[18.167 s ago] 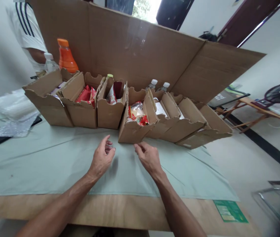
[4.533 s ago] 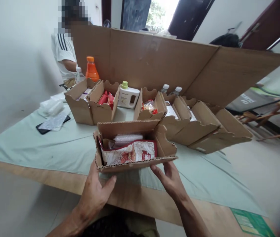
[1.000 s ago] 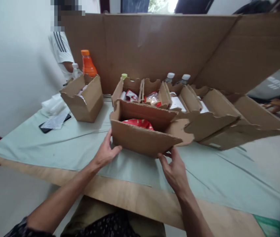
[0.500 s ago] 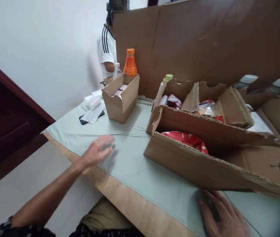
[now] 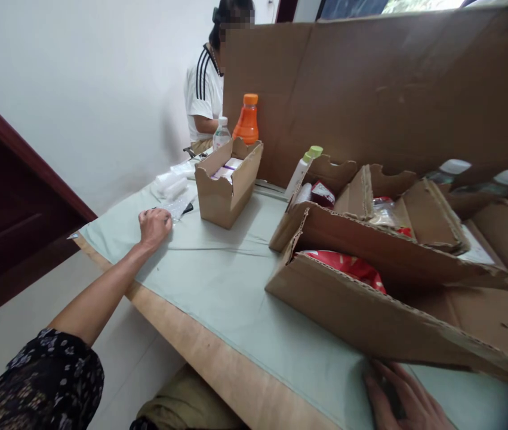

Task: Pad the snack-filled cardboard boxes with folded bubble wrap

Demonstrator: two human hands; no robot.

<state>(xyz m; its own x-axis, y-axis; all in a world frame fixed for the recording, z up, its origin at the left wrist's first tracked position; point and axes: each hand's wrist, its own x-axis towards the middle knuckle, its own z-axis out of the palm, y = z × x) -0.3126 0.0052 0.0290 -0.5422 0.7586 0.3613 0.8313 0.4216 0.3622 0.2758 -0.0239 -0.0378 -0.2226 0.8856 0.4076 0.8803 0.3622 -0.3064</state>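
- Left hand (image 5: 154, 226): stretched far out to 10 o'clock across the pale green cloth (image 5: 218, 280); fingers curled under into a loose fist, knuckles down on the cloth, just beside clear plastic bags (image 5: 176, 206) lying over a black phone (image 5: 187, 208). Whether anything is pinched inside the fist cannot be told.
- Right hand (image 5: 403, 400): low at 5 o'clock, flat on the cloth with fingers spread apart, tucked partly under the near wall of the near cardboard box (image 5: 370, 313); nothing gripped.
- Near cardboard box: open-topped, lying slantwise at 3 o'clock, red packet (image 5: 347, 267) visible inside.
- Further open boxes (image 5: 370, 191) directly behind, touching one another in a row toward 2 o'clock; small packets (image 5: 320, 192) inside, white bottle with green cap (image 5: 302, 167) at the left end, two capped bottles (image 5: 482, 173) behind at the right.
- Single small box (image 5: 229, 191) set apart at 11 o'clock, well clear of the row, pale flat packs inside.
- Orange bottle (image 5: 247, 119) and small clear bottle (image 5: 221, 132) just behind that box.
- Tall cardboard sheet (image 5: 392, 89) standing upright along the far side, 12 to 2 o'clock.
- Other person (image 5: 204, 95) in white shirt with dark stripes, at 11 o'clock behind the sheet's left edge.
- Wooden table edge (image 5: 227, 370) bare below the cloth, running from 9 toward 6 o'clock.
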